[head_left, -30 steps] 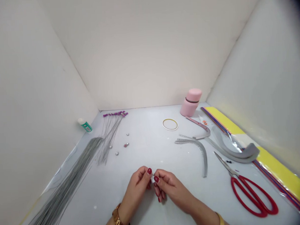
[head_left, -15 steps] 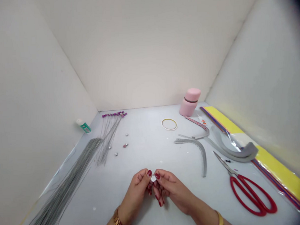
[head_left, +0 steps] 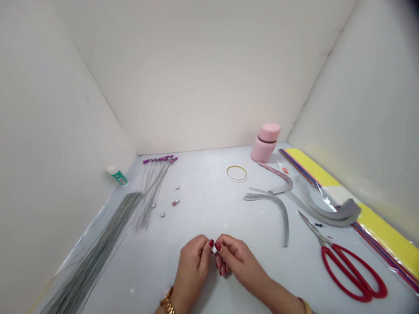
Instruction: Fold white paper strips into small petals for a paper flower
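Observation:
Close together at the front middle of the table, both my hands pinch one small silvery-white folded paper piece [head_left: 214, 250]. My left hand [head_left: 196, 258] grips it between thumb and fingers from the left. From the right, the thumb and fingers of my right hand [head_left: 236, 257] press on it, other fingers curled beneath. The fingertips hide most of the piece. Beyond and left of the hands lie several small silvery folded pieces [head_left: 162, 215], one of them pinkish [head_left: 174, 203]. To the right are curved grey paper strips [head_left: 281, 209].
A bundle of thin grey wires [head_left: 95, 250] runs along the left; several have purple tips [head_left: 161, 159]. A glue bottle [head_left: 117, 175] lies behind it. A ring of tape [head_left: 236, 173], pink flask [head_left: 265, 143], red-handled scissors [head_left: 353, 271] and yellow sheets [head_left: 382, 228] are further right.
My thumbs have come closer together over the small piece, covering more of it. My left wrist has shifted slightly right, and my right-hand fingers are more curled in.

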